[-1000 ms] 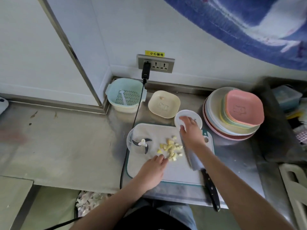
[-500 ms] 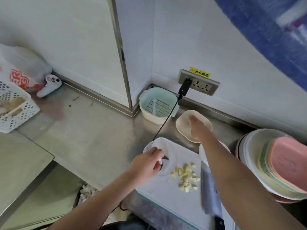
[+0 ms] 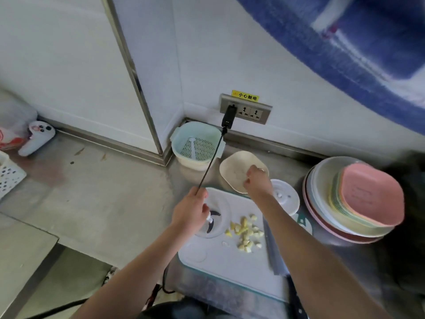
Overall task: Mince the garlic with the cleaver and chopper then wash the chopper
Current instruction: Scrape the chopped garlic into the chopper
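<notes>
Fingers of the left hand (image 3: 189, 211) curl over the near rim of the clear round plastic chopper bowl (image 3: 213, 217), which stands on the left end of the white rectangular plastic cutting board with a teal edge (image 3: 230, 261); whether they actually clamp the rim cannot be told. Inside the bowl a white spindle with dark curved blades (image 3: 211, 221) stands upright. The right hand (image 3: 256, 180) reaches beyond the board into the cream square plastic dish (image 3: 232, 171), fingers bent down toward its floor; what they hold, if anything, is hidden. Pale yellow chopped garlic pieces (image 3: 246, 232) lie scattered on the board just right of the bowl. Beside them, under the right forearm, the steel cleaver with a black handle (image 3: 274, 261) lies flat along the board's right side. The white round chopper lid (image 3: 285, 199) rests at the board's far right corner. A black power cord (image 3: 210, 164) runs from the grey wall socket (image 3: 248, 110) down past the left hand. A pale teal colander basket (image 3: 197, 146) sits in the corner, and a stack of pastel plates topped by a pink square one (image 3: 368, 199) stands on the steel counter (image 3: 103, 192).
</notes>
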The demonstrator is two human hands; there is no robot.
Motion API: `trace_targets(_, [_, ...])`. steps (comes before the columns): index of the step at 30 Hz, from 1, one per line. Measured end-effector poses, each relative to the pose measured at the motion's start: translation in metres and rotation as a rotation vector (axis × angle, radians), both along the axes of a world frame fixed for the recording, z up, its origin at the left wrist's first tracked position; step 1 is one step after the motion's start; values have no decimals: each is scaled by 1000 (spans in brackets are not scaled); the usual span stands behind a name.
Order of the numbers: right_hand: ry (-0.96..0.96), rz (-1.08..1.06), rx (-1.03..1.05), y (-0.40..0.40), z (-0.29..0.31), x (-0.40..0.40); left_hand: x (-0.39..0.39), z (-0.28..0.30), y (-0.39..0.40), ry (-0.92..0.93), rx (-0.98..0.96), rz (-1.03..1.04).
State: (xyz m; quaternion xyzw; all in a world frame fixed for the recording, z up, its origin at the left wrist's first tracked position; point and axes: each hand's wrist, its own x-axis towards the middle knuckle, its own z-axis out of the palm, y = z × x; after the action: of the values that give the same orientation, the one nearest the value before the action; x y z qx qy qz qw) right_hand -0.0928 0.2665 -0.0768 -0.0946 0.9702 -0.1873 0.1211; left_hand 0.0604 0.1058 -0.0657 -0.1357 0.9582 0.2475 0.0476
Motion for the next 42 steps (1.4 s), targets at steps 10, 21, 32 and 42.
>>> trace_targets(10, [528, -687, -214, 139, 75, 12, -16, -7, 24, -41, -168, -166])
trace_targets(21, [252, -664, -17, 172, 61, 39, -17, -12, 15, -32, -73, -120])
trace_targets(32, [235, -723, -222, 171, 80, 53, -25, 7, 27, 1, -36, -117])
trace_targets(42, [761, -362, 32, 154, 89, 59, -29, 11, 34, 285, 87, -97])
